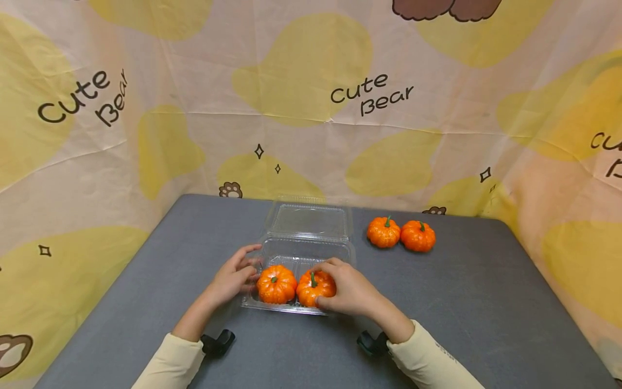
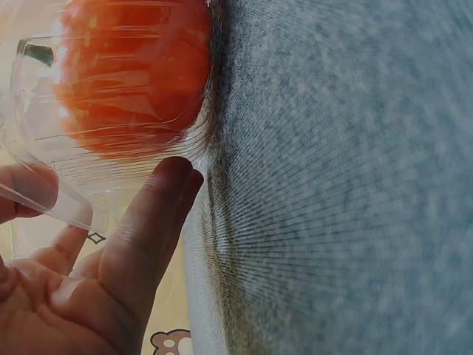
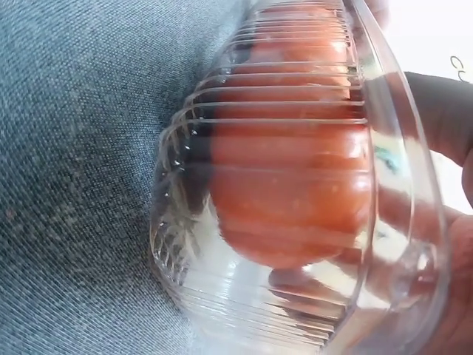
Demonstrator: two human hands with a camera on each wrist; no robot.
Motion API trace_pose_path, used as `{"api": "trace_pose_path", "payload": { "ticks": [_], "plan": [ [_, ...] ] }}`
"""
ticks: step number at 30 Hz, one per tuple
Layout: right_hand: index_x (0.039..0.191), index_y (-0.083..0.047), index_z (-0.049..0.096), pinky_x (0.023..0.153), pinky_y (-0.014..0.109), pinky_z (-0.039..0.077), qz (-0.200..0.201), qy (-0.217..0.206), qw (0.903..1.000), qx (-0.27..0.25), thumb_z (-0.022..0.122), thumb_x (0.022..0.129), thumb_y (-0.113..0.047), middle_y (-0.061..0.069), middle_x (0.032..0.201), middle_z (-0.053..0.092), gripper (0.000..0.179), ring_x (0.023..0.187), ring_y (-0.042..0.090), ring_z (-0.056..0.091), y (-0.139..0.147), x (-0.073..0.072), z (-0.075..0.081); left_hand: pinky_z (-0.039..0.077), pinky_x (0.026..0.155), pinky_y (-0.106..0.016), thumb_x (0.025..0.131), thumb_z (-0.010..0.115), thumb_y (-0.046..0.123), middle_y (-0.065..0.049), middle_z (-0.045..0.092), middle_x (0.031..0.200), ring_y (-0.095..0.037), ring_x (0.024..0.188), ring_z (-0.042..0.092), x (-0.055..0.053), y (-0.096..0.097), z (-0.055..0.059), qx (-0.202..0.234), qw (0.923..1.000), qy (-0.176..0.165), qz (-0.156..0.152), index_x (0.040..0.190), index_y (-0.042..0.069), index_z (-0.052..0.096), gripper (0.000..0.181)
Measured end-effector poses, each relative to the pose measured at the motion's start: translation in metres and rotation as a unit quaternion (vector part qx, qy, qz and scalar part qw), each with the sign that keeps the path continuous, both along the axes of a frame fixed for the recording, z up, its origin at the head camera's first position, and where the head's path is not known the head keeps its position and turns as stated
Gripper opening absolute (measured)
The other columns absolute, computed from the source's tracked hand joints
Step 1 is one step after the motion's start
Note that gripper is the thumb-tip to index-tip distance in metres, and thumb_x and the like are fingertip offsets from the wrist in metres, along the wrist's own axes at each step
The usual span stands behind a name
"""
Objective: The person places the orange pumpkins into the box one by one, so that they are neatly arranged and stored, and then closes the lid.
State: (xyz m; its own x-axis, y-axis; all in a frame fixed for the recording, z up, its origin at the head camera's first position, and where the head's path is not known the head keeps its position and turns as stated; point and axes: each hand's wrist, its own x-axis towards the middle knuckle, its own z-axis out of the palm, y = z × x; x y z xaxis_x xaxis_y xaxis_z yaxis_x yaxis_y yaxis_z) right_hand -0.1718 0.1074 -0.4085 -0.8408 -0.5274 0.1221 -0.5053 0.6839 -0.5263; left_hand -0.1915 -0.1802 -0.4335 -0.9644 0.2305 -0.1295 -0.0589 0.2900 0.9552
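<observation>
A clear plastic clamshell box (image 1: 291, 310) lies on the table with its lid (image 1: 311, 220) folded back. Two small orange toy pumpkins with green stems sit side by side in its near part, a left pumpkin (image 1: 276, 284) and a right pumpkin (image 1: 311, 289). My right hand (image 1: 351, 287) reaches over the box's right rim and holds the right pumpkin between thumb and fingers. At the box's left side is my left hand (image 1: 232, 278), its fingers (image 2: 137, 222) fairly straight against the ribbed outer wall. Clear plastic covers part of both wrist views.
Two more orange pumpkins, one (image 1: 383, 232) beside another (image 1: 418, 236), stand at the back right of the grey table (image 1: 466, 302). A printed cloth (image 1: 301, 70) hangs behind and at the sides. Dark wrist mounts (image 1: 218, 342) sit under the sleeves.
</observation>
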Motion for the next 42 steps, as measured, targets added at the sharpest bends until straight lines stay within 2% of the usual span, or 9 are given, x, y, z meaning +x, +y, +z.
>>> {"api": "trace_pose_path", "payload": {
  "ticks": [6,19,27,34,42],
  "plan": [
    [0.118,-0.019,0.064,0.086,0.038,0.049,0.006,0.010,0.9999,0.004,0.078,0.069,-0.027,0.002,0.118,0.062,0.052,0.104,0.022,0.057,0.001,-0.001,0.001,0.058,0.074,-0.041,0.094,0.044,0.005,-0.030,0.045,0.142,-0.031,0.105,0.063,-0.001,0.000,0.000,-0.001,1.0000,0.002,-0.001,0.147,0.011,0.032,0.055],
    [0.116,-0.013,0.064,0.081,0.035,0.049,0.018,0.003,0.9998,0.011,0.076,0.069,-0.023,0.007,0.112,0.063,0.050,0.095,0.020,0.059,0.002,-0.002,0.005,0.058,0.076,-0.042,0.092,0.044,0.004,-0.031,0.044,0.142,-0.036,0.109,0.062,0.000,0.003,0.000,-0.007,0.9999,-0.006,0.006,0.147,0.012,0.032,0.057],
    [0.121,-0.014,0.062,0.090,0.040,0.049,0.010,-0.010,0.9990,-0.041,0.074,0.075,-0.023,0.003,0.120,0.061,0.049,0.106,0.023,0.059,0.006,-0.002,0.017,0.058,0.075,-0.041,0.092,0.044,0.004,-0.031,0.044,0.142,-0.036,0.109,0.062,0.002,0.004,0.002,-0.010,0.9999,-0.003,0.007,0.147,0.012,0.033,0.057],
    [0.127,-0.025,0.060,0.100,0.046,0.046,-0.009,0.023,0.9968,-0.076,0.075,0.077,-0.031,-0.003,0.132,0.058,0.053,0.122,0.021,0.054,0.017,-0.002,0.033,0.058,0.074,-0.041,0.093,0.044,0.004,-0.031,0.044,0.141,-0.036,0.108,0.063,0.002,0.004,0.002,-0.011,0.9999,-0.001,0.007,0.147,0.012,0.032,0.056],
    [0.133,-0.028,0.056,0.088,0.048,0.047,-0.039,0.040,0.9906,-0.124,0.077,0.077,-0.034,-0.005,0.134,0.056,0.060,0.120,0.020,0.054,0.037,-0.009,0.047,0.058,0.074,-0.041,0.093,0.045,0.005,-0.031,0.044,0.141,-0.035,0.107,0.063,0.002,0.004,0.002,-0.012,0.9999,-0.001,0.006,0.147,0.012,0.032,0.056]
  ]
}}
